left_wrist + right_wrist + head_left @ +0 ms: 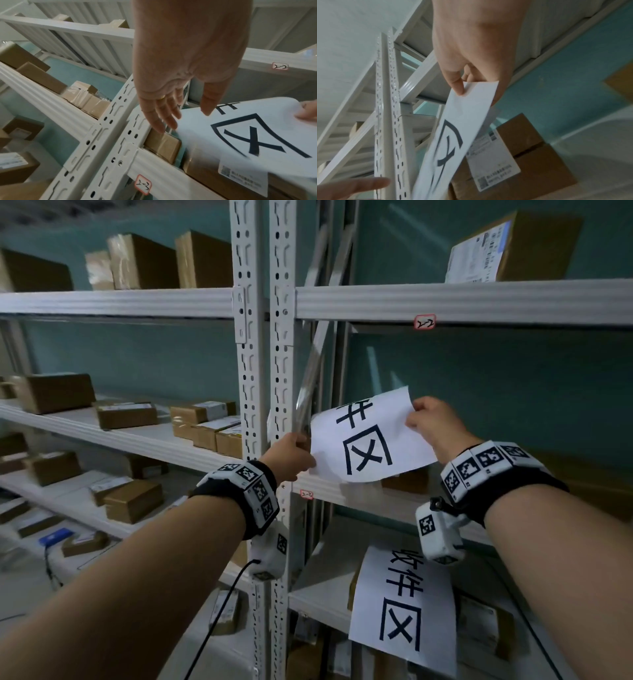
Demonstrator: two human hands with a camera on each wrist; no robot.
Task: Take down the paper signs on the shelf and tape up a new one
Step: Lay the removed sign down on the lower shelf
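A white paper sign [370,440] with large black characters is held loose in front of the middle shelf beam [325,486]. My right hand [416,414] pinches its upper right corner between thumb and fingers [457,86]. My left hand [291,455] is at the sign's left edge beside the white perforated post [282,371]. Its fingers [163,121] are straight, and its thumb reaches over the sheet [257,135]. A second sign [404,601] with similar characters hangs from the shelf below.
Cardboard parcels stand on the shelves at left [126,414] and behind the held sign [163,147]. One box [522,148] carries a shipping label. Small red-bordered tags [424,322] mark the beams. The wall behind is teal. A cable hangs from my left wrist camera [270,553].
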